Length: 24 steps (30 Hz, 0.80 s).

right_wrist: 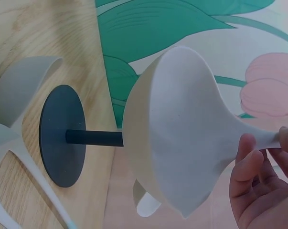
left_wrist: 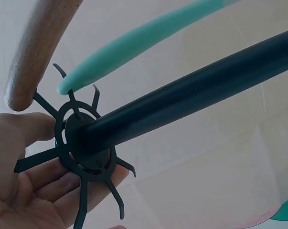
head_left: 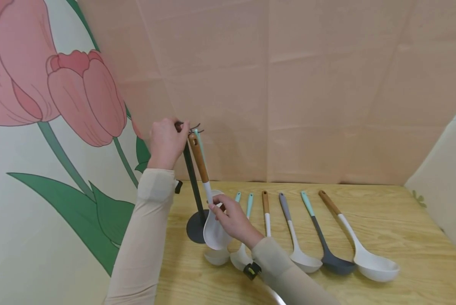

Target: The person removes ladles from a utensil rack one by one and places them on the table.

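Observation:
At its top, my left hand holds a dark utensil stand, fingers behind the hook ring in the left wrist view. My right hand pinches the white neck of a ladle with a wooden handle. This ladle stands upright beside the pole, its white bowl low and its handle end right at one hook. On a neighbouring hook hangs a utensil with a mint handle, mostly hidden behind the ladle in the head view. The round base of the stand is on the wooden table.
Several ladles lie in a row to the right, among them one with a grey handle, a dark one with a mint handle and a large white one at the far end. A tulip-printed wall rises close on the left.

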Tool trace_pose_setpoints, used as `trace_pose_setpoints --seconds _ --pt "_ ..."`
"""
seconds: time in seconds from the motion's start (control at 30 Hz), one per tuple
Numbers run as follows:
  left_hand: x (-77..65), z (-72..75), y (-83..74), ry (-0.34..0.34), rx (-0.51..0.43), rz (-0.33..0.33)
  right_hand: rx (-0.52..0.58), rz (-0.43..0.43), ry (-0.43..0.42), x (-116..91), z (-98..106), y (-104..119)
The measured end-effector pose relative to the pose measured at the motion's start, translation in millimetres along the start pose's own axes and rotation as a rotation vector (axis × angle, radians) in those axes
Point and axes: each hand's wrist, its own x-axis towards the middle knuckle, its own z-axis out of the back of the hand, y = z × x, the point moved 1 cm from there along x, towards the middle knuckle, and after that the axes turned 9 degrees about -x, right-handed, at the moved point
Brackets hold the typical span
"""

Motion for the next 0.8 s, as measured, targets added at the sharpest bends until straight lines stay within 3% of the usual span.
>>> trace_pose_setpoints --seconds 0.8 --pt "-2.3 0.4 -1.4 0.010 -0.004 0.003 -0.022 0.038 -0.036 -5.7 8.6 6.5"
